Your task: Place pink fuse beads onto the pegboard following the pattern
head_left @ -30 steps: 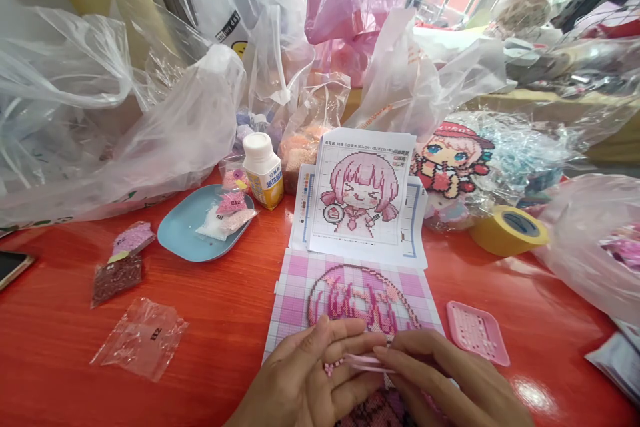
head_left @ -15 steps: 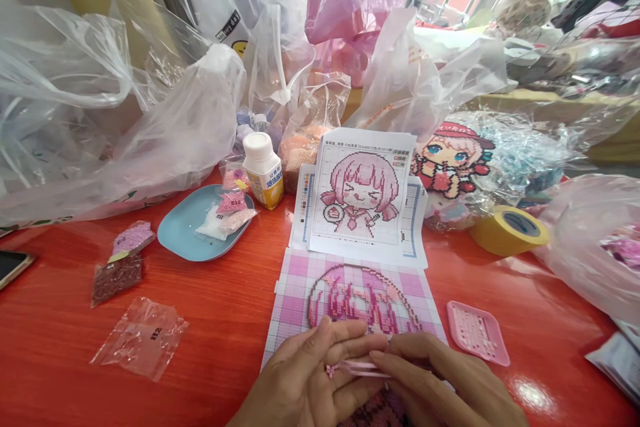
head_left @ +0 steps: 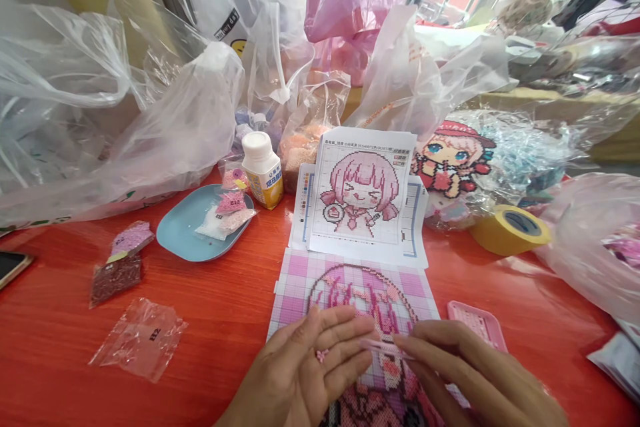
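My left hand [head_left: 287, 373] is held palm up with its fingers stretched out. A few small pink beads [head_left: 321, 355] lie on its palm. With my right hand [head_left: 465, 360] I pinch pale pink tweezers [head_left: 383, 348]; their tips are at the fingers of the left hand, away from the beads. Whether the tips hold a bead is too small to tell. Below both hands lies a pink-and-white checked pegboard [head_left: 290, 280] with a partly hidden bead picture [head_left: 350, 290] in pinks and dark brown. A printed pattern sheet [head_left: 363, 193] of a pink-haired character stands behind it.
Right of the pegboard lies a pink bead tray [head_left: 493, 328], partly behind my right hand. Further off are yellow tape [head_left: 500, 230], a white bottle [head_left: 260, 153] and a blue plate [head_left: 177, 233] with bead packets. An H2 bag [head_left: 145, 340] lies left; plastic bags line the back.
My right hand and the tweezers have moved right, away from the beads in my left palm. The left hand has shifted slightly left, and more of the bead picture shows between the hands.
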`<action>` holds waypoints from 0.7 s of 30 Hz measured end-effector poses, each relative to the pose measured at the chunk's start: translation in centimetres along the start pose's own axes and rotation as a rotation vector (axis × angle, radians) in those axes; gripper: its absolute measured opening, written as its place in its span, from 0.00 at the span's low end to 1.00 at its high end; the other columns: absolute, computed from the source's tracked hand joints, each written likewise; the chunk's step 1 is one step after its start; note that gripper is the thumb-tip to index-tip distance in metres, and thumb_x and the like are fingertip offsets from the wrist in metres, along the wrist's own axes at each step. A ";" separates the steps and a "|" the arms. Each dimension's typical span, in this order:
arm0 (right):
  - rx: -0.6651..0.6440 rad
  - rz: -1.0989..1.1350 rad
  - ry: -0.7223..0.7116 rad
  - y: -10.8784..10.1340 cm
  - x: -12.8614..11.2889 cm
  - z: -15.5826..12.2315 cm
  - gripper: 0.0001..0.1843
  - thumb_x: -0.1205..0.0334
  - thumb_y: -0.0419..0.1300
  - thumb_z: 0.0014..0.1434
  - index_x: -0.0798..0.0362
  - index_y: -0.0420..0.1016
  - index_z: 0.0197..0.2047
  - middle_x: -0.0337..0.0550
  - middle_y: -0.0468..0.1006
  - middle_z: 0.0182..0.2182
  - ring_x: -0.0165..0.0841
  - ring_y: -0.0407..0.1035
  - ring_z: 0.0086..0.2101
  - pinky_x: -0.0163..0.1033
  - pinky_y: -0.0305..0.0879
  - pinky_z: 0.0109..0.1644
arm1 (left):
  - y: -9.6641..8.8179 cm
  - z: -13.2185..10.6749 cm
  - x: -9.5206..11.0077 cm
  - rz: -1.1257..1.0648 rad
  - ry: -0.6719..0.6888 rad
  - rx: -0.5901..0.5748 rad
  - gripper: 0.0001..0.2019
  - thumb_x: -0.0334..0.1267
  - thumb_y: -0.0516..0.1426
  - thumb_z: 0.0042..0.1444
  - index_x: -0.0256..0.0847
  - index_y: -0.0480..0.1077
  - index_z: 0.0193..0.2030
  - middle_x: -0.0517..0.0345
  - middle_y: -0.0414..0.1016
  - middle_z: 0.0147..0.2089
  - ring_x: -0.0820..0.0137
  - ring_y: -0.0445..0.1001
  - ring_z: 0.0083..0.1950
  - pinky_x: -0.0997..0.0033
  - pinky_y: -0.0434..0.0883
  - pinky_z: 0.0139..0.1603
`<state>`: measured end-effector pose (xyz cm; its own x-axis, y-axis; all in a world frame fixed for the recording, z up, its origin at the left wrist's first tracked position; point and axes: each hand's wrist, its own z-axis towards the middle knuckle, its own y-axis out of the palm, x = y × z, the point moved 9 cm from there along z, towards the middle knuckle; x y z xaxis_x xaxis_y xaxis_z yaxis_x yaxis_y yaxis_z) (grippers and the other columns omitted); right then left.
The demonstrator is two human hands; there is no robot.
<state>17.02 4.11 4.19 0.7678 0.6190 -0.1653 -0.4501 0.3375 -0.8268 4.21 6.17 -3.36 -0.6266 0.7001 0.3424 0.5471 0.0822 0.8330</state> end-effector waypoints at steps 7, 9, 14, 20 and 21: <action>0.080 -0.070 0.081 -1.0 1.9 0.3 0.12 0.62 0.49 0.66 0.52 0.74 0.41 0.42 0.76 0.31 0.25 0.74 0.28 0.25 0.69 0.27 | -0.5 0.2 1.8 -0.021 0.061 0.134 0.21 0.38 0.43 0.68 0.22 0.70 0.52 0.34 0.76 0.54 0.55 0.71 0.59 0.55 0.61 0.65; 0.063 -0.060 0.084 -0.7 2.0 0.4 0.12 0.62 0.49 0.66 0.52 0.74 0.41 0.42 0.76 0.31 0.24 0.74 0.28 0.24 0.68 0.26 | -0.5 0.3 1.8 -0.021 0.059 0.147 0.22 0.38 0.42 0.68 0.22 0.69 0.52 0.34 0.76 0.53 0.55 0.72 0.59 0.55 0.61 0.65; -0.014 -0.015 0.094 0.6 2.4 -0.1 0.11 0.64 0.49 0.66 0.52 0.72 0.43 0.42 0.75 0.34 0.25 0.73 0.29 0.27 0.70 0.28 | -0.4 0.3 1.9 -0.022 0.063 0.155 0.22 0.38 0.42 0.68 0.21 0.69 0.52 0.33 0.76 0.53 0.55 0.72 0.59 0.56 0.63 0.64; -0.038 -0.003 0.101 0.9 2.5 -0.4 0.11 0.65 0.49 0.66 0.52 0.72 0.43 0.42 0.75 0.34 0.25 0.73 0.28 0.28 0.70 0.28 | -0.5 0.1 1.9 -0.013 0.062 0.150 0.21 0.38 0.43 0.68 0.20 0.68 0.53 0.32 0.77 0.51 0.55 0.72 0.59 0.58 0.65 0.63; -0.042 -0.005 0.099 0.9 2.5 -0.4 0.11 0.65 0.49 0.66 0.52 0.72 0.43 0.42 0.75 0.33 0.25 0.73 0.28 0.28 0.70 0.28 | -0.5 0.1 1.8 -0.014 0.063 0.149 0.21 0.38 0.43 0.68 0.20 0.67 0.53 0.32 0.77 0.51 0.55 0.72 0.59 0.58 0.65 0.63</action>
<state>18.65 5.68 2.82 0.8123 0.5436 -0.2113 -0.4280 0.3095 -0.8492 2.87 7.51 -3.20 -0.6657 0.6526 0.3620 0.6117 0.1994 0.7655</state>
